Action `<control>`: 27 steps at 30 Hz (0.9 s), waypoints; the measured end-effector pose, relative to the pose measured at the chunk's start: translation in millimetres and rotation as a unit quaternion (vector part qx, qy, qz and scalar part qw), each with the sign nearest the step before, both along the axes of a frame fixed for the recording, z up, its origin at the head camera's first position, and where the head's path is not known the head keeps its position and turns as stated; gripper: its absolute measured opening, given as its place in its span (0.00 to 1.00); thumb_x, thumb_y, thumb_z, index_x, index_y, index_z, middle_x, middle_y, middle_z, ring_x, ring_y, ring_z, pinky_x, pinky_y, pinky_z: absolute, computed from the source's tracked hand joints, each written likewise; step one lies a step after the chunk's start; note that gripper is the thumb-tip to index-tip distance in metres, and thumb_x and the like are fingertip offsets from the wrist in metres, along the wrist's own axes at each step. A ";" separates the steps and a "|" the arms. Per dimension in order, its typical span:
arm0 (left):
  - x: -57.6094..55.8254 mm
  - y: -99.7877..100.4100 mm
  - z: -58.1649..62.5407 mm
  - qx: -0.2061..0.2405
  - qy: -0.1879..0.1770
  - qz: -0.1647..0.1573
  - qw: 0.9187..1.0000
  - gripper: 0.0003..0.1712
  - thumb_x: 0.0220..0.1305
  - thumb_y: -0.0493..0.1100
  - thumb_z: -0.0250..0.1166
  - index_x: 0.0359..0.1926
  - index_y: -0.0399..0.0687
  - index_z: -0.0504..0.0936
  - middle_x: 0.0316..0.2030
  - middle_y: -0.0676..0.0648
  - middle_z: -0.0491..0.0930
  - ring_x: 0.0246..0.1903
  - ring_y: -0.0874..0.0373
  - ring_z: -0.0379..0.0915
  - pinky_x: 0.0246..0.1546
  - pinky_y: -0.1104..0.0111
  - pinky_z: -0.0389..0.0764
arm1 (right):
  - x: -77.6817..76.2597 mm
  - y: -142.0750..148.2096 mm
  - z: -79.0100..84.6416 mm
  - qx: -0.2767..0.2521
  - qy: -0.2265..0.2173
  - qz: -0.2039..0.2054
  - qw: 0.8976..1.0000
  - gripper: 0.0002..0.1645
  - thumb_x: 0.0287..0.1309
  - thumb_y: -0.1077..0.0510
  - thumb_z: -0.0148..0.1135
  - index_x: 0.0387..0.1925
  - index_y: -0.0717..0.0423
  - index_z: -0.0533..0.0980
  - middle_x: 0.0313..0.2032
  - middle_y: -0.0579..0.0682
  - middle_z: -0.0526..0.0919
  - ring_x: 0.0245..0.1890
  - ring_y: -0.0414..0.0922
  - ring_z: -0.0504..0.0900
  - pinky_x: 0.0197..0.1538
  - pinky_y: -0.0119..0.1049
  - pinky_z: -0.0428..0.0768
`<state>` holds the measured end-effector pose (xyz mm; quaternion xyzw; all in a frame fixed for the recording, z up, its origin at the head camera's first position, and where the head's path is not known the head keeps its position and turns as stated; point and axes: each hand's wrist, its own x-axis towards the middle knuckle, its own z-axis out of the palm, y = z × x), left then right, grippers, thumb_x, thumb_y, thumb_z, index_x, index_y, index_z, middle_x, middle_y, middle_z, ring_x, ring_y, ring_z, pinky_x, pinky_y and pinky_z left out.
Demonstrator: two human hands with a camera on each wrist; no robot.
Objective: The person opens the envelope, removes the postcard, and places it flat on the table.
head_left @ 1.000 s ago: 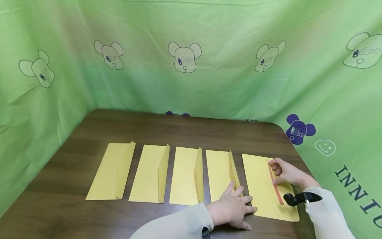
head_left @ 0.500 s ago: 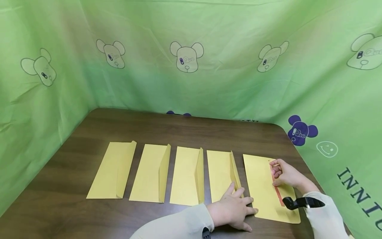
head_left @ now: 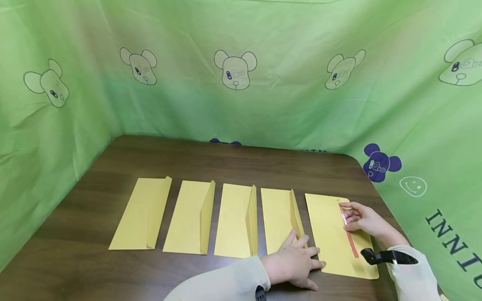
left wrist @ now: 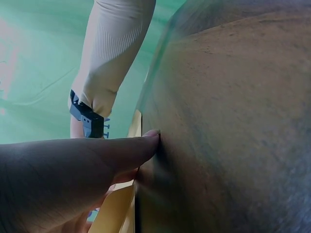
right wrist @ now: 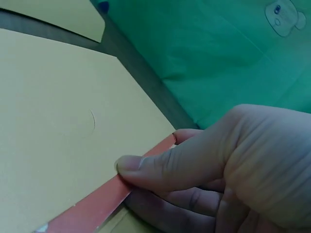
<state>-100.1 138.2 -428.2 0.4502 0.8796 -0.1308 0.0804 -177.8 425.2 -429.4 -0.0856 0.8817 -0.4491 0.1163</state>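
My right hand (head_left: pixel 370 221) pinches a red paper strip (head_left: pixel 352 244) along the right side of the rightmost yellow envelope (head_left: pixel 325 232). In the right wrist view the thumb of the right hand (right wrist: pixel 209 155) lies on the red strip (right wrist: pixel 92 206), with other fingers behind it. The strip shows between the envelope's body and its flap; how deep it reaches inside is hidden. My left hand (head_left: pixel 293 265) rests spread on the table, its fingertips touching the lower left edge of that envelope. Its other fingers lie near the lower end of the neighbouring envelope (head_left: pixel 276 217).
More yellow envelopes lie in a row to the left: one at far left (head_left: pixel 135 215), a second (head_left: pixel 186 217) and a third (head_left: pixel 233 219), their flaps partly raised on the right. A brown table (head_left: pixel 211 163) carries them. Green printed cloth (head_left: pixel 282 113) hangs around it.
My right hand has shifted slightly to the right, its fingers a little more extended along the red strip. The left hand and the envelopes stay about where they were.
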 end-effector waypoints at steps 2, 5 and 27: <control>0.0 -0.1 1.0 0.000 0.001 -0.003 1.000 0.36 0.60 0.82 0.46 0.70 0.95 0.54 0.70 0.77 0.52 0.70 0.65 0.42 0.71 0.54 0.42 | 1.2 1.6 -0.9 -0.008 -0.007 -0.005 1.000 0.43 0.48 0.77 0.67 0.63 0.84 0.57 0.39 0.56 0.75 0.32 0.38 0.77 0.33 0.33 0.81; 0.2 -0.5 1.8 0.000 0.002 -0.006 1.000 0.36 0.60 0.81 0.46 0.70 0.95 0.54 0.71 0.76 0.52 0.70 0.66 0.42 0.71 0.54 0.42 | 4.2 4.0 -1.1 -0.033 -0.035 -0.017 0.999 0.40 0.52 0.74 0.66 0.66 0.72 0.63 0.41 0.54 0.73 0.33 0.39 0.77 0.31 0.36 0.83; -3.8 -0.9 -0.1 0.025 0.000 -0.028 0.999 0.38 0.60 0.81 0.47 0.71 0.90 0.58 0.71 0.71 0.54 0.72 0.72 0.44 0.71 0.54 0.45 | 9.0 3.8 -3.5 -0.120 -0.069 -0.037 0.990 0.41 0.57 0.73 0.63 0.54 0.19 0.77 0.40 0.47 0.74 0.31 0.39 0.79 0.31 0.37 0.84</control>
